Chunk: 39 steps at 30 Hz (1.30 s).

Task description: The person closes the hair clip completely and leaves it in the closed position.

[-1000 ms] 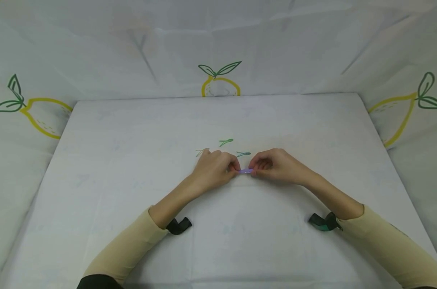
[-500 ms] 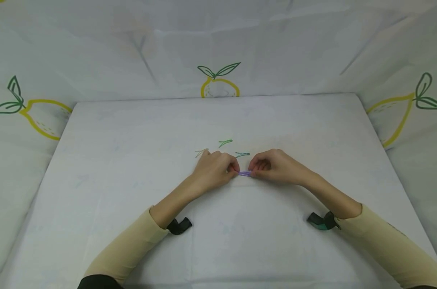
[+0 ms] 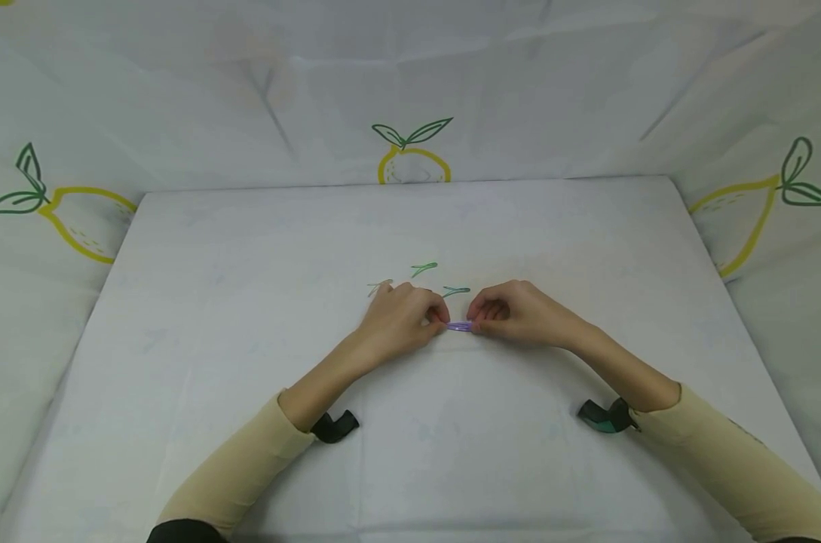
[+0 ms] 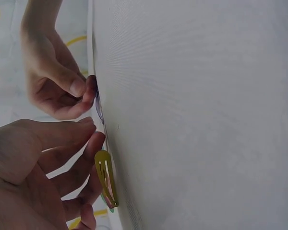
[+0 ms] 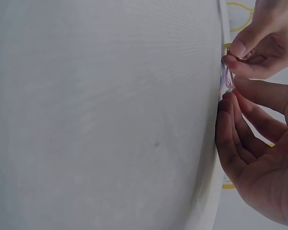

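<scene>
A small purple snap hair clip [image 3: 459, 326] lies crosswise between my two hands, close over the white table. My left hand [image 3: 402, 320] pinches its left end with thumb and fingertips. At its right end, my right hand [image 3: 519, 313] pinches it likewise, the other fingers curled in. Fingertips hide both ends of the clip. Just beyond the hands lie a teal hair clip [image 3: 456, 291] and a green one [image 3: 424, 268], each spread in a Y shape. A yellow hair clip [image 4: 104, 177] sits beside my left fingers, partly hidden behind them in the head view.
The white cloth-covered table [image 3: 451, 452] spreads all around the hands. Behind it and at both sides hang white cloth walls with printed lemons [image 3: 415, 162]. Black curved pieces, one at the left wrist [image 3: 335, 427] and one at the right wrist [image 3: 605, 416], stick out over the table.
Between the fingertips, the purple hair clip has dropped slightly and turned, so its slender outline now shows more clearly. Both hands have hardly moved, and the other clips stay put.
</scene>
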Available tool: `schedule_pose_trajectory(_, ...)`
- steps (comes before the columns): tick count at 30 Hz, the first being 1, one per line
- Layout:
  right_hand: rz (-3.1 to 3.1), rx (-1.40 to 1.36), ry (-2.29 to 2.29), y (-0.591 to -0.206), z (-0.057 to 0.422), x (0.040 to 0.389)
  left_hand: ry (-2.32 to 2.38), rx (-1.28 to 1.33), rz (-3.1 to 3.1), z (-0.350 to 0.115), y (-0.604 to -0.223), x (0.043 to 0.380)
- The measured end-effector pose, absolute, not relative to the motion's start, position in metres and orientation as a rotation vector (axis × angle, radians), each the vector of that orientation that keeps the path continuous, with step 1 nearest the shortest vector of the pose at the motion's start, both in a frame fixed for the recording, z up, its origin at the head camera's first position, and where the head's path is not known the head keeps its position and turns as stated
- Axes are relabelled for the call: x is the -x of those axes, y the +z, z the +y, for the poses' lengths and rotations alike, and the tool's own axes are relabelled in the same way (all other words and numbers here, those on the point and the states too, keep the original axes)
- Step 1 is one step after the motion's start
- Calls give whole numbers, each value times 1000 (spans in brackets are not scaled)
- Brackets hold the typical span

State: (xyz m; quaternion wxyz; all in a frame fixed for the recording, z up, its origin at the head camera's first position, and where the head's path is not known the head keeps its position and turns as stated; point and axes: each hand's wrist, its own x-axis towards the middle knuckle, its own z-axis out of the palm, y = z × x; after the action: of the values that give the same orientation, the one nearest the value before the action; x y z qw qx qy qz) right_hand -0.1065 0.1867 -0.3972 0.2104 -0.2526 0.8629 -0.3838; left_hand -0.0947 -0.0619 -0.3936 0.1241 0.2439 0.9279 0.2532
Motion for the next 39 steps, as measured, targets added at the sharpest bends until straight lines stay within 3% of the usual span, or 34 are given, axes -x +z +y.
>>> schedule_pose_trajectory(39,2455,737,-1142,-389,163,110,813,-568,2785,-100,-382,97)
